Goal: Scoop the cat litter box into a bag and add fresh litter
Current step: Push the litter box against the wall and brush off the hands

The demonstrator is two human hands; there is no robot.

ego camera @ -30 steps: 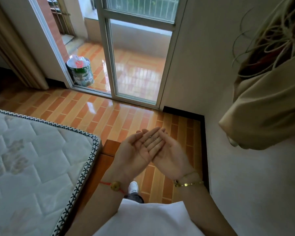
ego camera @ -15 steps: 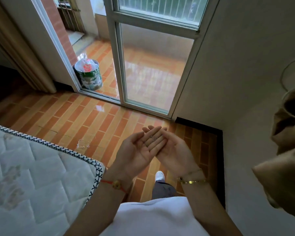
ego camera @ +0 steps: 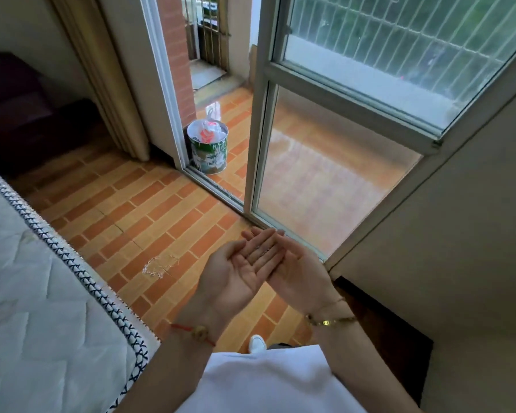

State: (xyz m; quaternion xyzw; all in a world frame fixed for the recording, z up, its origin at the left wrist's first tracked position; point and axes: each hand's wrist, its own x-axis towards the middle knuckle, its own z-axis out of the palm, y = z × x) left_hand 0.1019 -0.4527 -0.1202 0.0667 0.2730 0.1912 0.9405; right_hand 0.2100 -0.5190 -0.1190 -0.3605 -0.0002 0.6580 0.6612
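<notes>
The left hand (ego camera: 241, 274) and right hand (ego camera: 299, 277) lie palm-up, straight fingers overlapping, holding nothing. Well apart from them, a bag (ego camera: 209, 133) sits in a tin (ego camera: 211, 158) just beside the sliding door (ego camera: 258, 138).

Glossy glazed floor tiles (ego camera: 149, 210) reflected light. The mattress (ego camera: 42, 293) was matt quilted cloth with woven edging. The door glass (ego camera: 325, 180) looked smooth in a painted frame (ego camera: 258, 129). A printed tin (ego camera: 209, 156) held a crinkled plastic bag (ego camera: 207, 133). A red cord (ego camera: 191, 332) ringed the wrist of the left hand (ego camera: 236, 275), a shiny metal chain (ego camera: 331, 321) that of the right hand (ego camera: 298, 277).
</notes>
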